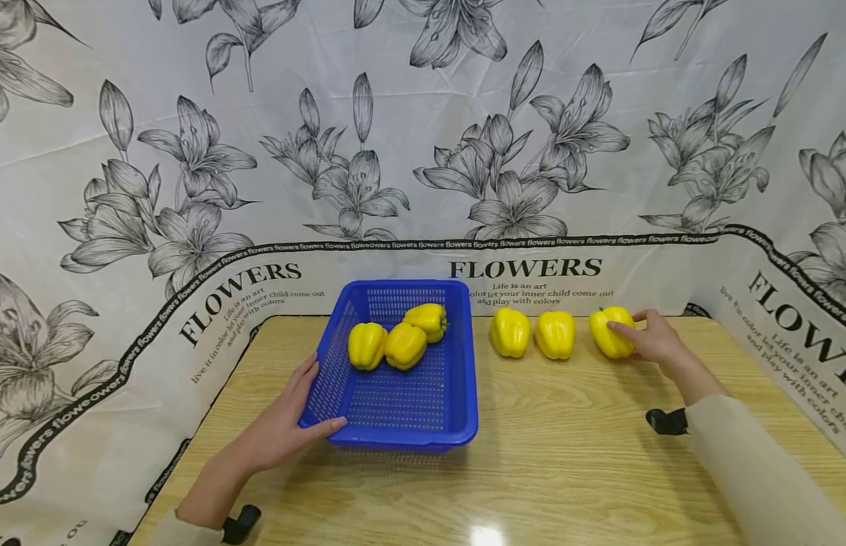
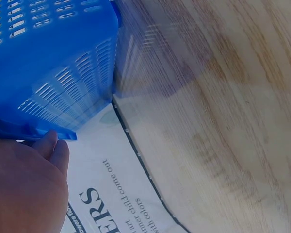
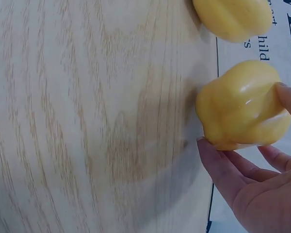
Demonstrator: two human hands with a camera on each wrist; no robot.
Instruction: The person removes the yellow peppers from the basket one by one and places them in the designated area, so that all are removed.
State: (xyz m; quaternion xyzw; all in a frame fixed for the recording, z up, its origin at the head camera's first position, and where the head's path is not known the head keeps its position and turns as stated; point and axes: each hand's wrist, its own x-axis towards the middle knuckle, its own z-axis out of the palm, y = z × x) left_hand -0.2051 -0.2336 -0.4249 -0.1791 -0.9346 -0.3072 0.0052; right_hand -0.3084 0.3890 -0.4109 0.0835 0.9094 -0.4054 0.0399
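Note:
A blue plastic basket (image 1: 409,438) stands on the table with three yellow bell peppers (image 1: 366,346) grouped toward its far half. My left hand (image 1: 275,436) grips the basket by its near left corner, thumb over the rim and fingers along the outer side. In the left wrist view, fingertips curl at the edge of the slotted basket wall (image 2: 72,92). Over on the right, my right hand (image 1: 658,339) holds a yellow bell pepper (image 1: 610,332) between thumb and fingers. The right wrist view shows this pepper (image 3: 242,107) with fingers beneath it and the thumb across its other side.
Two more yellow bell peppers, one (image 1: 511,332) beside the basket and another (image 1: 555,335) to its right, stand along the back of the wooden table (image 1: 559,447). A white cloth (image 1: 395,189) with flower prints and lettering hangs behind and at both sides.

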